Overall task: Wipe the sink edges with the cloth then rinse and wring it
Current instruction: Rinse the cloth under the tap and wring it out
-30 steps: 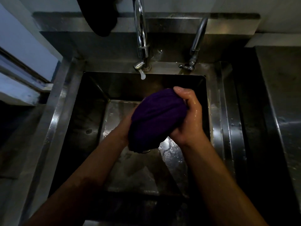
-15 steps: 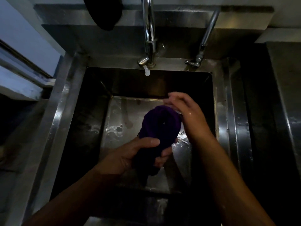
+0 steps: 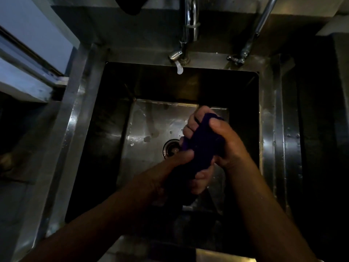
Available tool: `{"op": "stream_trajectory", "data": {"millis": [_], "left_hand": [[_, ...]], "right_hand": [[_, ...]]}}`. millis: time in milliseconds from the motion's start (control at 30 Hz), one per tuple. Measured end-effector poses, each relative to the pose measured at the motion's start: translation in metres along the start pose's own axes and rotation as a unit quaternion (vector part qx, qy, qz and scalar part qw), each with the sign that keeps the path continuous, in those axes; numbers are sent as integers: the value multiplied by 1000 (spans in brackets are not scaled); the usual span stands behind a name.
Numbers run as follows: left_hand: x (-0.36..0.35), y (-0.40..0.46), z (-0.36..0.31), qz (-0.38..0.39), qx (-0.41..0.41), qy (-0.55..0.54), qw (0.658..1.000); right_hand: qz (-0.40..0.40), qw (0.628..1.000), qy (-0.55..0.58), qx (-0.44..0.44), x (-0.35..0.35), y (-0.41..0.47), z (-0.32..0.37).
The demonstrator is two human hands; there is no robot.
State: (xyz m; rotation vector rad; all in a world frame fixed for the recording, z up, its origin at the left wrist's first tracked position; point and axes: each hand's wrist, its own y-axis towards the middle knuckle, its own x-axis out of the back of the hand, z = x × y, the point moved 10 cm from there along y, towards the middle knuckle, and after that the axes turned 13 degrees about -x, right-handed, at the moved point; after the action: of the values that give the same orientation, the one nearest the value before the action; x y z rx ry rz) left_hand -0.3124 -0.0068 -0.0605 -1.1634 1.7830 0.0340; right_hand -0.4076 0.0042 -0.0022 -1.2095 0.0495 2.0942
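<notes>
The right hand (image 3: 222, 140) is wrapped round the upper part of the purple cloth (image 3: 203, 146), its fingers curled over the far side and its thumb lying along the near side. The left hand (image 3: 181, 167) grips the lower part of the same cloth, thumb across the front and fingertips showing beneath the bundle, so the two hands sit one above the other with the cloth bunched into a thick roll between them. Both forearms come up from the bottom edge of the view and meet at the cloth. The cloth is held in the air above the basin of the steel sink (image 3: 79, 114), off the bottom, over the right half of the basin floor. The drain (image 3: 170, 149) lies just left of the cloth, partly hidden by the hands. The basin floor round the drain is wet, with streaks and droplets catching the light. At the far rim of the sink, beyond the drain, stands the tap (image 3: 190, 27), its spout end pointing down over the basin's back wall with a pale drop or nozzle tip hanging from it. A second, thinner pipe (image 3: 253, 35) rises at a slant to the right of the tap. A pale window frame (image 3: 28, 72) lies left of the sink.
</notes>
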Motion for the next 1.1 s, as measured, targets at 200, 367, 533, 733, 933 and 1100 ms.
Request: {"op": "stream_trajectory", "data": {"millis": [200,367,533,733,933,1100], "left_hand": [[25,23,-32,-128,-129,239,954],[72,37,-12,-251,-86,374,889],[73,39,-10,-271,-79,509,813],[64,34,-29,-278,-152,637,702],[71,12,-50,-297,-122,472,821],[8,1,-59,-34,-114,165,979]], "right_hand": [[-238,950,-204,-19,48,4,-6],[-397,854,-335,-22,86,9,-22],[-476,805,-352,-40,110,7,-37],[-530,754,-387,-7,105,-4,-23],[-395,842,-358,-82,75,1,-11],[-141,981,-124,-48,31,-8,29]]}}
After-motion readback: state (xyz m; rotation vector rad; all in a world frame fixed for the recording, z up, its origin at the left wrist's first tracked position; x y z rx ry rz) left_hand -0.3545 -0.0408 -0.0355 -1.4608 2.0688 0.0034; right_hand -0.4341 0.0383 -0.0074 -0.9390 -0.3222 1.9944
